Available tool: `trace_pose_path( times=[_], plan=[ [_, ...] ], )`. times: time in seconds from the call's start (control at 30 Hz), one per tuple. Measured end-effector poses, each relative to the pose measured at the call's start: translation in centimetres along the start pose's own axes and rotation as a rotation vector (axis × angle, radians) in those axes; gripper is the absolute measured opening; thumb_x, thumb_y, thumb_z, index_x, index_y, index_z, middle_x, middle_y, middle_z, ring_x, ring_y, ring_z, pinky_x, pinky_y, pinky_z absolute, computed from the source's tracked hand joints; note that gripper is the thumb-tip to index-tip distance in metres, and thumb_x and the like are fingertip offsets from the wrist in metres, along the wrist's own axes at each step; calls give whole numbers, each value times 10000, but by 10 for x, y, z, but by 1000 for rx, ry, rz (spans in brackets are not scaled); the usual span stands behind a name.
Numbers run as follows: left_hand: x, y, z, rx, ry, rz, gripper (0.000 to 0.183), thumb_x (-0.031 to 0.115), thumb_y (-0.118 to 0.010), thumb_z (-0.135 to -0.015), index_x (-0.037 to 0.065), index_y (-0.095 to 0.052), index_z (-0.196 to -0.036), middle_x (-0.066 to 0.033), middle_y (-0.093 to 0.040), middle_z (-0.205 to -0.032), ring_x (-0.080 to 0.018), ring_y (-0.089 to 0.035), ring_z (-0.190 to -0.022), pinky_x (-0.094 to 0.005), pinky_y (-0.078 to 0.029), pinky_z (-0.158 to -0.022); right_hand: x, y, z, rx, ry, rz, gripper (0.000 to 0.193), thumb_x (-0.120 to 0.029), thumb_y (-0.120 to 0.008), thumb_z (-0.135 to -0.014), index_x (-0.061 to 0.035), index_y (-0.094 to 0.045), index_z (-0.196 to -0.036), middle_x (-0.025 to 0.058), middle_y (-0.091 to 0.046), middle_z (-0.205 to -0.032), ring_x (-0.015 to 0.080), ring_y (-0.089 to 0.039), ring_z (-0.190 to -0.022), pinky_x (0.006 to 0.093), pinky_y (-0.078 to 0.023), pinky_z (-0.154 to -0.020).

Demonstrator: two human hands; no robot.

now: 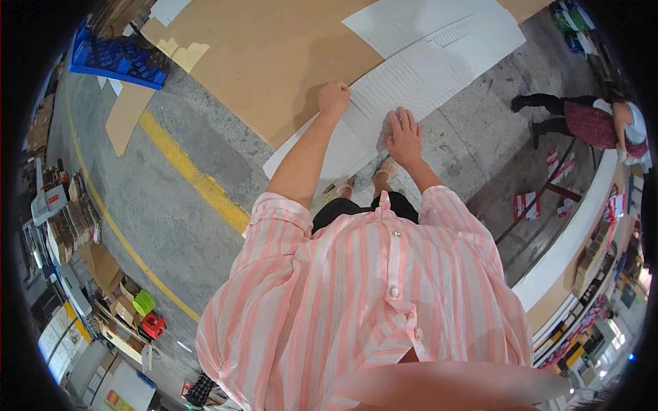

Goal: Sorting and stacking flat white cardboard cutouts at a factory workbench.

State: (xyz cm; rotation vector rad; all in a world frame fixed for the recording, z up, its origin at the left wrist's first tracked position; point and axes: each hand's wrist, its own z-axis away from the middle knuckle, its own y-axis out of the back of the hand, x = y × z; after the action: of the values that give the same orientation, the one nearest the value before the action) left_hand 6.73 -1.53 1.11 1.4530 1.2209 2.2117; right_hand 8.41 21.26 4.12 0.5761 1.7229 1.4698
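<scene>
Long white sheets (pixel 404 82) marked with many thin parallel lines lie in front of me, along the near side of a large brown board (pixel 274 61). My left hand (pixel 334 98) is closed, knuckles up, where the brown board meets the lined sheets. What its fingers hold, if anything, is hidden under the hand. To its right, my right hand (pixel 404 137) rests on the near edge of the white sheets with its fingers stretched out. Below my left forearm, a plain white end of the sheets sticks out past the board's corner.
A blue plastic crate (pixel 120 58) stands at the far left, beside a loose brown cardboard piece (pixel 129 118). Yellow floor lines (pixel 195 175) run along my left. Another person (pixel 596 123) stands at the right, near a long white-edged table (pixel 565 226). Cardboard boxes (pixel 103 267) sit lower left.
</scene>
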Motion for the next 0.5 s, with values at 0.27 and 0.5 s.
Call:
trace_pose_path(
  times=[0.27,0.5],
  plan=[
    [2,4,2,-15,112,149,107,194,-614,-676,124,-633,-754,-50,-639,-738,-216,-615,-712,-335,-468,-627,0,-2,2,-4,-14,-14,611,-212,-572,-733,-126,-345,-1294,100,-275,-1371,302,-218,-1284,551,-229,-989],
    [-6,0,-2,-43,141,131,115,195,-613,-673,124,-630,-762,-52,-642,-764,-211,-611,-740,-336,-466,-635,-3,-3,3,8,-10,-23,600,-214,-559,-737,-138,-354,-1295,87,-255,-1388,297,-214,-1288,567,-223,-986]
  ],
)
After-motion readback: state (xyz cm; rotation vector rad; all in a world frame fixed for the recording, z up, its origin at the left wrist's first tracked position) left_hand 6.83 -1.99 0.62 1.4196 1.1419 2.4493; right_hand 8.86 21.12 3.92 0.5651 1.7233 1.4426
